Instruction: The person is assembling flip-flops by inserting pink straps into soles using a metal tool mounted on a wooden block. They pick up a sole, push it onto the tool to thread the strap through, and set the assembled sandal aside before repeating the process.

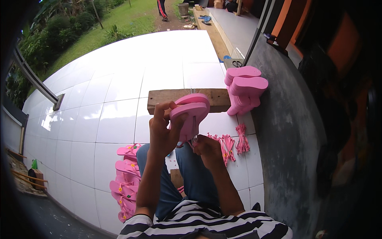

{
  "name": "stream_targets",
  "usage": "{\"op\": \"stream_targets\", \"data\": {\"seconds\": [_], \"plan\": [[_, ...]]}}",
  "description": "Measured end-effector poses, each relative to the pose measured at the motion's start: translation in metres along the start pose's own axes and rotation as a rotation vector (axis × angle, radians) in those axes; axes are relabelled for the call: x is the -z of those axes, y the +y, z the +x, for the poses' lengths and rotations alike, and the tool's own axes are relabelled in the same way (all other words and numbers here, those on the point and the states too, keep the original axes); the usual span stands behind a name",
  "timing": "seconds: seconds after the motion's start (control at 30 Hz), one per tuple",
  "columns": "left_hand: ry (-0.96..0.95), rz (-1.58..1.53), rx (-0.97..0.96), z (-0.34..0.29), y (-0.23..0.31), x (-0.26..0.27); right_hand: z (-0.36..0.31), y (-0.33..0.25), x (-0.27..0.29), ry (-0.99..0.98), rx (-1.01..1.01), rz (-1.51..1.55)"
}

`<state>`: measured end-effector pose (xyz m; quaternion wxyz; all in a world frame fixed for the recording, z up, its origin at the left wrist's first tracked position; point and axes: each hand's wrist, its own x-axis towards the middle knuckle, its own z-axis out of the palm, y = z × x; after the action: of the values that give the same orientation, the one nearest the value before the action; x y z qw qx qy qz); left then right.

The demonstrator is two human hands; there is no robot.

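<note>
My left hand [162,129] is closed round a pair of pink flip-flop soles [190,115], lifted in front of the wooden beam [163,99]. One sole lies partly behind the other. Thin metal rods [194,123] run upright along the front sole. At their lower end, my right hand [209,149] pinches a thin pink strap, mostly hidden by the fingers. Bundles of pink straps [227,147] lie on the tiles to the right of my right hand.
A tall stack of pink soles [246,85] stands at the beam's right end. Strapped pink flip-flops [127,167] lie in a row left of my legs. A grey wall [282,119] rises on the right. A metal post [39,87] stands at the left.
</note>
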<state>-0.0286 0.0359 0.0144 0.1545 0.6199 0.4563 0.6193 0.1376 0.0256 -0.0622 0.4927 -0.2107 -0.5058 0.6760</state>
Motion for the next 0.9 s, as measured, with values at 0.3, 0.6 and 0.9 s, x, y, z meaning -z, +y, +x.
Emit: {"op": "stream_targets", "data": {"seconds": [0.3,0.6,0.9], "plan": [[0.109,-0.452,0.189,-0.023,0.002,-0.012,0.003,-0.027,0.005,-0.092,-0.137,-0.062],[0.143,-0.351,0.183,-0.036,0.019,-0.012,0.02,-0.055,-0.031,0.018,0.063,-0.355],[0.3,-0.328,0.309,-0.09,0.059,-0.019,-0.033,-0.024,-0.052,0.32,0.16,-0.276]]}}
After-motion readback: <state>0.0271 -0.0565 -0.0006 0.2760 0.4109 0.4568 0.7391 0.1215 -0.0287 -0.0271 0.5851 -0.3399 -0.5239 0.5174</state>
